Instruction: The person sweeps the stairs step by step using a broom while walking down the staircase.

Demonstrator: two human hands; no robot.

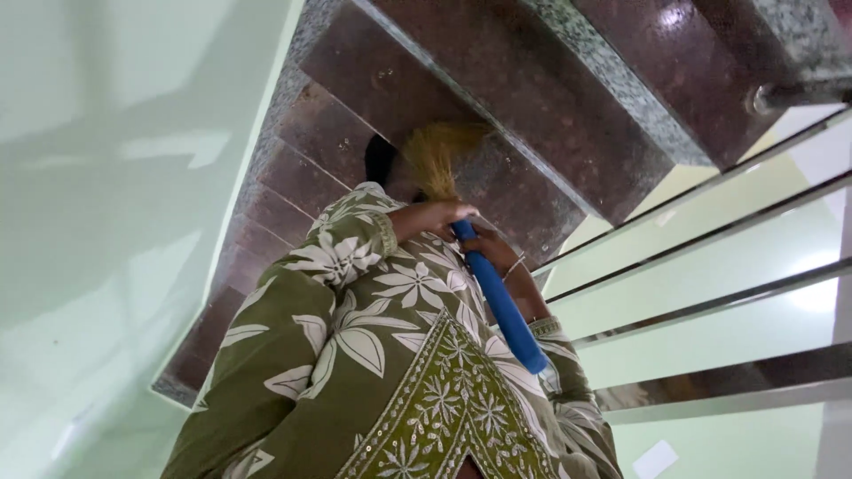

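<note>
Basically, pale green wall fills the left of the frame; a polished dark reddish-brown stone staircase runs from lower left to top right, with speckled grey granite nosing on the step edges. Steel railing, several parallel bars, slants across the right side.

Centre to bottom: the person's olive-green tunic with a white floral print and an embroidered neckline, seen from above.

Broom: blue handle runs diagonally from lower centre-right up to frame centre, and the straw-coloured bristles fan out just above the hands, over a step. Bristle head is blurred, so I can't tell whether it touches the tread.

Left hand is closed over the top of the handle, right below the bristles, probably to steer the head. Right hand is wrapped round the handle just beneath it, bangle on the wrist, looks like the driving grip. Both hands are fully closed on the handle, almost touching each other; the short choked-up hold suits working close in on the narrow steps.
</note>
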